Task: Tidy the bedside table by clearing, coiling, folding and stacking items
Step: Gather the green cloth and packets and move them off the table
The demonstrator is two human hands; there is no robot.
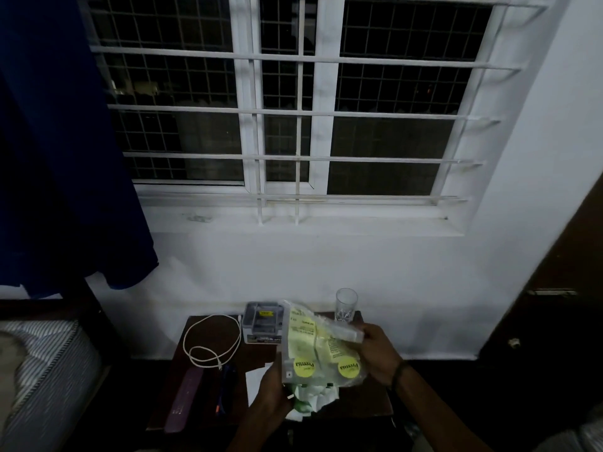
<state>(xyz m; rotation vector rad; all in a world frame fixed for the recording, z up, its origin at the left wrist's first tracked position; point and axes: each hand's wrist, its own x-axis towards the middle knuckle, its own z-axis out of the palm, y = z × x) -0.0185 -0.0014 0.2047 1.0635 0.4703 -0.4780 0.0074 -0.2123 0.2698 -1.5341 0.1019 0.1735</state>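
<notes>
Dim, soft-focus, wide-angle bowing at edges

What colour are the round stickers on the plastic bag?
Yellow with dark lettering: two round stickers on the clear plastic bag, seen best in the head view.

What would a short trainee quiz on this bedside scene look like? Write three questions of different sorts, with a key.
1. True or false: the white cable lies coiled on the bedside table.
2. Which hand grips the plastic packet by its top edge? A) left hand B) right hand
3. Fill in: the drinking glass stands at the table's far ____ corner.

Key: 1 true; 2 B; 3 right.
</notes>
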